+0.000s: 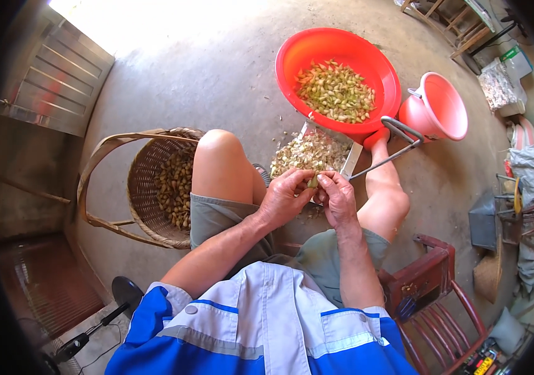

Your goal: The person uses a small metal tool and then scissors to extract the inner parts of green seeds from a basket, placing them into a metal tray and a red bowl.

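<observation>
Between my two hands is a small, greenish, teardrop-shaped bulb [313,181]. My left hand [284,195] has its thumb and fingers closed round the bulb from one side. From the other side my right hand [338,199] pinches at the bulb's upper end; its fingertips are partly hidden. Just beyond my hands, a heap of pale, papery peelings [307,154] lies in a shallow tray [352,161] with a bent grey metal handle [398,149]. Behind it, a wide red basin [292,69] holds many pale yellow-green bulbs [337,90]. Brown, unpeeled-looking bulbs [175,187] lie in a wicker basket [139,181] to the left.
Right of the basin stands a pink bucket [426,106]. A dark red wooden chair [439,262] is close by my right side. Sacks [529,169] and a grey metal box [483,220] line the right wall. A metal door [60,69] is at the far left.
</observation>
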Available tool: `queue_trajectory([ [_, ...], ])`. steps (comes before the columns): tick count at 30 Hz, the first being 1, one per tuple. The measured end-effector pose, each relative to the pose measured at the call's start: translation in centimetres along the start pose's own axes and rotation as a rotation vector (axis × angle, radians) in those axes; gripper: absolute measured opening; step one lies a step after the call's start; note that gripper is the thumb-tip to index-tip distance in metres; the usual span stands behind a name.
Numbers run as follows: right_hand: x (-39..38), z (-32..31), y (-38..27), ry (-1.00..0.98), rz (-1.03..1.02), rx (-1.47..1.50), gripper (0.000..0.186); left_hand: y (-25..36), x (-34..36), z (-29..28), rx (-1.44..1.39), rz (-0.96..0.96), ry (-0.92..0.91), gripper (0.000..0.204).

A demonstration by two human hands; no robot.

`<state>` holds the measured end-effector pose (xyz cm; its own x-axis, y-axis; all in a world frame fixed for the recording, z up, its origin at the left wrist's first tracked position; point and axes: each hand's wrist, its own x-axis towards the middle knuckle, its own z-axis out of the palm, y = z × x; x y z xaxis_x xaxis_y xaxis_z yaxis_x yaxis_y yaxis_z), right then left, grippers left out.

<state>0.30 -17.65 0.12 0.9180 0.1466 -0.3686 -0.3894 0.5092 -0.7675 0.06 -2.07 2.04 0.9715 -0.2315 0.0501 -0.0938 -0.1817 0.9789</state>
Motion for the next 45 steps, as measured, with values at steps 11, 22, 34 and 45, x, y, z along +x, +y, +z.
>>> queue_trajectory([
  [11,0.0,0.2,-0.1,0.034,0.088,0.17,0.006,-1.2,0.0,0.5,-0.157,-0.077,-0.013,0.027],
  [22,0.0,-0.5,0.0,-0.033,0.075,0.133,0.005,-1.4,-0.3,0.6,-0.073,-0.09,-0.029,0.028],
  [34,-0.1,-0.8,0.3,-0.041,0.094,0.146,0.009,-1.3,-0.1,0.6,-0.037,-0.046,-0.028,0.024],
  [45,-0.2,-0.6,0.2,-0.028,0.08,0.159,0.01,-1.3,0.0,0.7,-0.067,-0.066,-0.031,0.027],
])
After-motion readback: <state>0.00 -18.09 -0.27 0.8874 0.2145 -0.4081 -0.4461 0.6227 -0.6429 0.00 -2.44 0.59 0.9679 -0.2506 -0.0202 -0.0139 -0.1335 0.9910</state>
